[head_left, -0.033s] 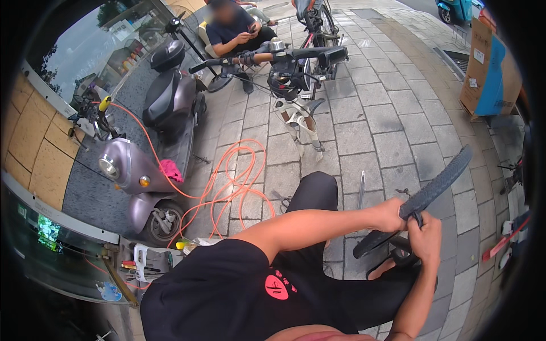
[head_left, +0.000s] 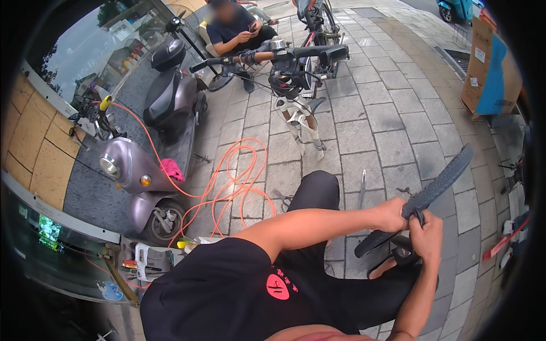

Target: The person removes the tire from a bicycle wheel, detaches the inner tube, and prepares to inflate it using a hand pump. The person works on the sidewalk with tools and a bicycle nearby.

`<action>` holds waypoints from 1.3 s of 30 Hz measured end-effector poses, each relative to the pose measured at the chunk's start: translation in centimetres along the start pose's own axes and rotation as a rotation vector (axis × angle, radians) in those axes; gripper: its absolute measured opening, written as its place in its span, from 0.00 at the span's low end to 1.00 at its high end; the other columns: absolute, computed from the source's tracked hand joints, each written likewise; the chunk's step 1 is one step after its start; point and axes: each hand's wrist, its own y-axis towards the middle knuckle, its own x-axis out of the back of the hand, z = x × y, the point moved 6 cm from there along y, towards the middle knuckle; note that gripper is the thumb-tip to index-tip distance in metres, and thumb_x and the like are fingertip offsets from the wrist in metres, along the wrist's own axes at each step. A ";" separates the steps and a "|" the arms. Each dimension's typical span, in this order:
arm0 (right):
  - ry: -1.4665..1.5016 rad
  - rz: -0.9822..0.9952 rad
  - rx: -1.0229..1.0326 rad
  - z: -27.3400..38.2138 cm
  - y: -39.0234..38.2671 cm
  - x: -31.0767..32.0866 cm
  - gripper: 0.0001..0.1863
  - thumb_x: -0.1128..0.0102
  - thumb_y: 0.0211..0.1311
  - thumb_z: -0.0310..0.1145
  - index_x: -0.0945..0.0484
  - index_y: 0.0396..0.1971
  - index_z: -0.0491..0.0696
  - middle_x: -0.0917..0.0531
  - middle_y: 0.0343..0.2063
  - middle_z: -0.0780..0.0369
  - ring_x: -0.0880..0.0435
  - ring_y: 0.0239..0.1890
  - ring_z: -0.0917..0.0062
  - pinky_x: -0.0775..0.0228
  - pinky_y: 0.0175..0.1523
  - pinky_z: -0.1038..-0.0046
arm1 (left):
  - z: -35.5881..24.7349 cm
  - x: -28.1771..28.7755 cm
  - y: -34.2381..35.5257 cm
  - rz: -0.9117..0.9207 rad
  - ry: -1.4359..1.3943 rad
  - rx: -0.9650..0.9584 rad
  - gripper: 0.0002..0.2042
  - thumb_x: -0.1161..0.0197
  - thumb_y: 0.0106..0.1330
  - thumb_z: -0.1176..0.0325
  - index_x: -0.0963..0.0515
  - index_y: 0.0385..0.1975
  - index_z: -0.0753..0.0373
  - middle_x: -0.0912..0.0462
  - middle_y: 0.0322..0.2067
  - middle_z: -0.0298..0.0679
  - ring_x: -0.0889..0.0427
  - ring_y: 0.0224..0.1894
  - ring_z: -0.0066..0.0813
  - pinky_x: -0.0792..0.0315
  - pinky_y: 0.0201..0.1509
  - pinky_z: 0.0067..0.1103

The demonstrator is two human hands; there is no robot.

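Note:
A black bicycle tyre (head_left: pixel 441 177) with a knobbly tread slants across my lap, its far end raised to the right. My left hand (head_left: pixel 391 215) is closed around the tyre near its middle. Close beside it, my right hand (head_left: pixel 426 237) is closed with fingers pinched on a thin black rubber strip (head_left: pixel 420 216) at the tyre's edge. Whether this strip is an inner tube or part of the tyre, I cannot tell. The tyre's lower end (head_left: pixel 368 244) hangs near my right knee. My left forearm crosses above my bent legs.
Ahead stands a bicycle with a bare front fork (head_left: pixel 306 133). An orange hose (head_left: pixel 236 165) lies coiled on the paving. A purple scooter (head_left: pixel 136 165) and a tool tray (head_left: pixel 152 264) are to the left. A person (head_left: pixel 236 34) sits behind. A tall carton (head_left: pixel 486 71) stands far right.

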 end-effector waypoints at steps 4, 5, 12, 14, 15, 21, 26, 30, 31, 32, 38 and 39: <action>-0.044 -0.021 -0.007 0.0 -0.2 -0.3 0.14 0.37 0.61 0.35 0.21 0.28 0.36 0.18 0.26 0.42 0.17 0.31 0.43 0.27 0.37 0.52 | 0.0 -0.2 0.3 -0.033 0.089 0.110 0.10 0.30 0.59 0.70 0.17 0.39 0.65 0.13 0.32 0.39 0.18 0.37 0.25 0.23 0.42 0.29; -0.038 -0.030 0.004 0.3 -0.2 -0.5 0.14 0.37 0.62 0.35 0.21 0.29 0.36 0.18 0.26 0.41 0.17 0.31 0.43 0.27 0.37 0.52 | -0.6 0.1 0.0 -0.018 0.095 0.165 0.10 0.30 0.59 0.69 0.17 0.39 0.65 0.13 0.32 0.39 0.18 0.37 0.25 0.23 0.42 0.29; 0.116 -0.027 -0.007 -1.4 -0.6 -2.1 0.12 0.39 0.64 0.33 0.22 0.27 0.38 0.19 0.19 0.51 0.18 0.23 0.61 0.29 0.32 0.62 | 1.0 0.1 -0.6 0.010 -0.042 0.080 0.09 0.30 0.60 0.71 0.17 0.38 0.64 0.15 0.30 0.36 0.19 0.34 0.22 0.24 0.38 0.27; 0.312 0.025 -0.141 -3.6 -0.6 -2.7 0.12 0.40 0.66 0.32 0.23 0.26 0.38 0.21 0.17 0.59 0.21 0.21 0.74 0.31 0.29 0.68 | 0.6 0.4 -1.8 -0.007 -0.019 0.049 0.09 0.30 0.60 0.71 0.17 0.39 0.64 0.15 0.30 0.35 0.19 0.34 0.22 0.24 0.38 0.26; 0.331 0.023 -0.150 -3.8 -0.6 -2.9 0.12 0.40 0.66 0.32 0.23 0.26 0.39 0.22 0.17 0.61 0.23 0.21 0.77 0.32 0.28 0.70 | 0.3 0.7 -2.3 -0.023 -0.025 0.033 0.10 0.29 0.59 0.71 0.18 0.39 0.64 0.15 0.29 0.35 0.19 0.34 0.22 0.24 0.38 0.27; 0.242 0.041 -0.056 -1.2 -0.9 -3.2 0.14 0.38 0.67 0.34 0.23 0.29 0.38 0.22 0.19 0.62 0.26 0.24 0.80 0.32 0.31 0.69 | 1.4 1.3 -2.3 -0.019 -0.019 0.057 0.10 0.31 0.60 0.70 0.18 0.39 0.66 0.16 0.28 0.36 0.20 0.33 0.23 0.24 0.38 0.27; 0.180 0.012 -0.087 0.7 -0.8 -2.9 0.20 0.33 0.67 0.43 0.22 0.33 0.37 0.21 0.21 0.63 0.25 0.28 0.81 0.30 0.33 0.68 | 2.3 1.3 -2.2 -0.022 -0.076 0.076 0.11 0.32 0.56 0.70 0.17 0.37 0.68 0.15 0.28 0.39 0.19 0.34 0.23 0.23 0.37 0.28; 0.120 0.174 -0.163 -0.1 0.4 -3.3 0.22 0.30 0.66 0.42 0.18 0.41 0.34 0.14 0.30 0.55 0.18 0.36 0.77 0.24 0.43 0.67 | 1.8 3.8 -2.2 -0.088 0.056 -0.039 0.15 0.32 0.56 0.68 0.17 0.42 0.66 0.13 0.32 0.45 0.16 0.38 0.27 0.22 0.44 0.30; 0.149 0.141 -0.160 0.0 0.4 -3.1 0.22 0.30 0.66 0.42 0.18 0.42 0.34 0.14 0.30 0.55 0.18 0.36 0.76 0.24 0.43 0.67 | 1.3 3.9 -2.2 -0.073 0.040 -0.037 0.16 0.31 0.56 0.67 0.17 0.43 0.66 0.12 0.34 0.45 0.15 0.39 0.29 0.22 0.46 0.30; 0.173 0.126 -0.158 0.2 0.2 -3.0 0.22 0.31 0.66 0.41 0.18 0.43 0.34 0.14 0.31 0.55 0.18 0.36 0.75 0.24 0.43 0.67 | 1.1 3.8 -2.6 -0.067 0.011 -0.027 0.17 0.31 0.56 0.66 0.17 0.44 0.66 0.12 0.35 0.46 0.14 0.40 0.30 0.22 0.47 0.31; 0.094 0.124 -0.085 -0.8 0.3 -3.3 0.18 0.37 0.66 0.38 0.19 0.42 0.35 0.15 0.29 0.46 0.13 0.33 0.62 0.23 0.44 0.61 | 1.2 4.7 -2.6 -0.136 0.328 -0.110 0.21 0.27 0.53 0.62 0.18 0.45 0.67 0.13 0.35 0.52 0.12 0.41 0.49 0.21 0.47 0.35; 0.123 0.073 -0.047 -0.5 0.5 -3.3 0.18 0.38 0.66 0.38 0.19 0.41 0.35 0.15 0.29 0.46 0.13 0.33 0.60 0.23 0.44 0.61 | -0.2 5.2 -3.4 -0.171 0.347 -0.112 0.21 0.27 0.52 0.62 0.18 0.44 0.67 0.13 0.36 0.53 0.12 0.41 0.50 0.21 0.47 0.36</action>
